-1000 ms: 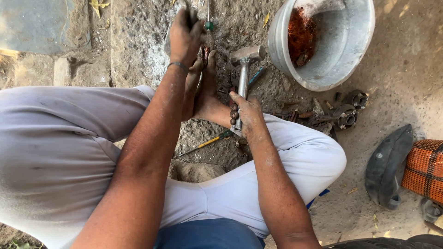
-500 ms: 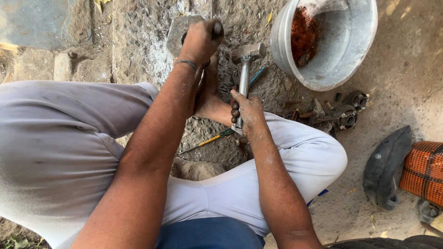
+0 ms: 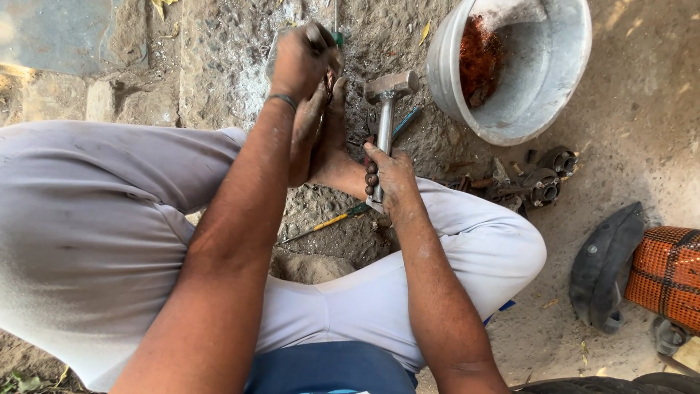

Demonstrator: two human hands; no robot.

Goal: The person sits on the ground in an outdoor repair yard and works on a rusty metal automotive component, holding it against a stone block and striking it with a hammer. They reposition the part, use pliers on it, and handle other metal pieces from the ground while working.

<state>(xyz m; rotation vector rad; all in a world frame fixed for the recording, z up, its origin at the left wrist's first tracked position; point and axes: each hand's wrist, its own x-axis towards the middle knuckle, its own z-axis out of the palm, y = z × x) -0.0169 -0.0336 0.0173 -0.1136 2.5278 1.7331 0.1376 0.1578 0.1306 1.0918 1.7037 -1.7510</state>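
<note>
I sit cross-legged on dirty ground, my bare feet pressed together in front of me. My left hand is closed around a thin tool with a green handle, held upright just above my toes. My right hand grips the metal shaft of a hammer, whose square head lies on the ground beyond my feet. What sits between my feet is hidden by my left hand.
A grey metal bucket with rusty parts inside stands at the upper right. Dark metal parts lie right of my knee. A yellow-handled screwdriver lies under my legs. A black rubber piece and an orange mesh object are at right.
My left hand has come slightly toward me and lowered onto the spot above my toes with the thin tool. The right hand and hammer have stayed in place.
</note>
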